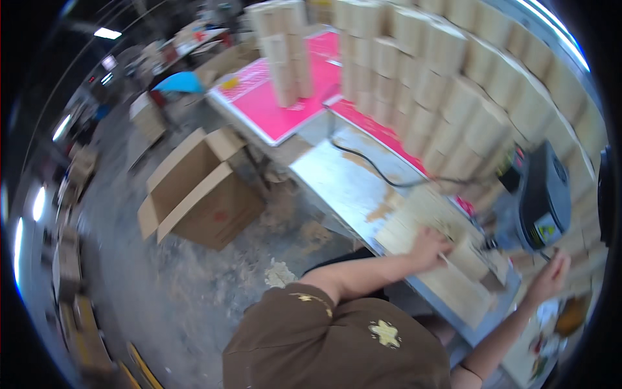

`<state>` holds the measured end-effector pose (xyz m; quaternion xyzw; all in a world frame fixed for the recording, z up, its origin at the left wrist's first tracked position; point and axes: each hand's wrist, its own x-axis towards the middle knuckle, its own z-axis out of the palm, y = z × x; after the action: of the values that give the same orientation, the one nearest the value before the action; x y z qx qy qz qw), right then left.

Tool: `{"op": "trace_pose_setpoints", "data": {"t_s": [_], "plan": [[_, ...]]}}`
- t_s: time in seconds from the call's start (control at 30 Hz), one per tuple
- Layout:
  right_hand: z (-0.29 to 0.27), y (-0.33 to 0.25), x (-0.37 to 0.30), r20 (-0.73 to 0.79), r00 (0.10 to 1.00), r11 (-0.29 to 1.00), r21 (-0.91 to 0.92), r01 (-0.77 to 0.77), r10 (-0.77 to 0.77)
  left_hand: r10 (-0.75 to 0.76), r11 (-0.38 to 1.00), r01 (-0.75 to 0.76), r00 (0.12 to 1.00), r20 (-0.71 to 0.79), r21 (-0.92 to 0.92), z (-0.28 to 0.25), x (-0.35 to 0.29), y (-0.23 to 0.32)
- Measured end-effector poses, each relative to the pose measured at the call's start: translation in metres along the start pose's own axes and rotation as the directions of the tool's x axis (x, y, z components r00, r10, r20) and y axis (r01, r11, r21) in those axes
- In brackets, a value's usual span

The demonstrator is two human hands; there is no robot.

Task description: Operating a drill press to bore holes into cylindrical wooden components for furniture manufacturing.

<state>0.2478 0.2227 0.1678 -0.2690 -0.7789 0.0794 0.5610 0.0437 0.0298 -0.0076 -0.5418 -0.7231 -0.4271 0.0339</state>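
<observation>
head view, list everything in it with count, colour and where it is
wood block: one, pale, beside the left hand
flat wood board: at least one, pale, under the block
bench machine: one, grey and black, right
workbench: one, whitish, centre right
cable: one, black, across the workbench
stacked wood pieces: too many to count, pale, upper right
pink-topped table: one, pink, upper middle
cardboard box: one, brown, open, on the floor
floor: one, grey, left
background: too blurred to itemise
shirt: one, brown, bottom
left hand: one, bare, at the block
right hand: one, bare, just below the machine's head
</observation>
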Motion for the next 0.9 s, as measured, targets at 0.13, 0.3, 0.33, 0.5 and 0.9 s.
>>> {"op": "trace_pose_setpoints", "data": {"t_s": [0.13, 0.3, 0.33, 0.5, 0.9], "plan": [[0.041, 0.046, 0.081, 0.205, 0.962, 0.975, 0.089, -0.202, 0.180, -0.044, 0.998, 0.044, 0.999, -0.024, 0.034, 0.007, -0.008, -0.005], [0.060, 0.091, 0.079, 0.232, 0.957, 0.955, 0.195, -0.224, 0.177, -0.196, 0.971, 0.216, 0.964, 0.179, -0.100, -0.004, 0.008, 0.012], [0.056, 0.059, 0.062, 0.146, 0.988, 0.963, 0.251, -0.093, 0.057, -0.209, 0.968, 0.229, 0.962, 0.173, -0.104, -0.003, 0.008, 0.017], [0.030, 0.042, -0.024, 0.712, 0.696, 0.980, 0.055, -0.192, 0.097, -0.289, 0.927, 0.285, 0.957, 0.019, -0.243, 0.013, 0.007, 0.009], [-0.024, 0.008, -0.116, 0.847, 0.521, 0.936, 0.089, -0.339, 0.108, 0.036, 0.830, 0.039, 0.992, 0.124, -0.556, -0.113, -0.012, -0.030]]}}
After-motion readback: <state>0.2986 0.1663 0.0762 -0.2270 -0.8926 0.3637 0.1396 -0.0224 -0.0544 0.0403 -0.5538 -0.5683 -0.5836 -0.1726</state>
